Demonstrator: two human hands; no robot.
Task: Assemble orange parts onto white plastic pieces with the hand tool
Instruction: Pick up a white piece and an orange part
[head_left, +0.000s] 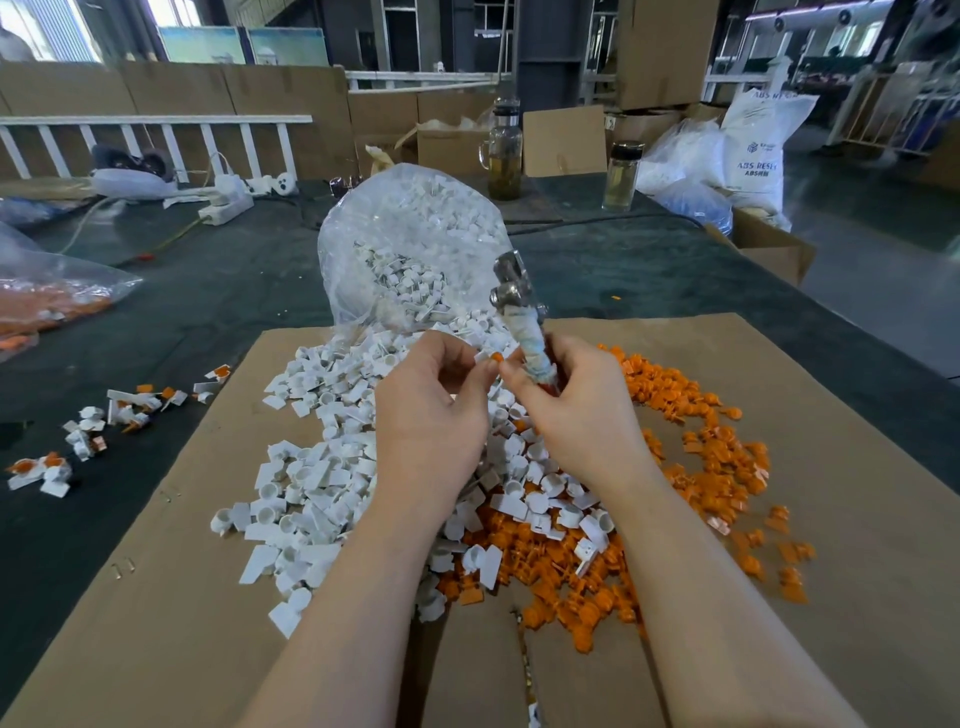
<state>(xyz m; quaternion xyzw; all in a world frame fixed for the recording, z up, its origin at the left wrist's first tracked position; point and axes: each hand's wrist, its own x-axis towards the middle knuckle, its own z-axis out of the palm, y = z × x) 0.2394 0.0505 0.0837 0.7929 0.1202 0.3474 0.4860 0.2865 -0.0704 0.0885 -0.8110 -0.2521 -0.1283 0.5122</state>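
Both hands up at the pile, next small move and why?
Probably seat the orange part into the white piece, then tap with the tool. The left hand pinches the part at its fingertips; the right hand grips the tool, head up, unused.

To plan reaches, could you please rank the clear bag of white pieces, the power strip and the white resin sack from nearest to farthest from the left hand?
1. Clear bag of white pieces, just beyond the left hand.
2. Power strip, far left.
3. White resin sack, far right.

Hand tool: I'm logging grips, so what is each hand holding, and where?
Right hand grips the hand tool by its wrapped handle; left hand pinches a small orange part at fingertips.
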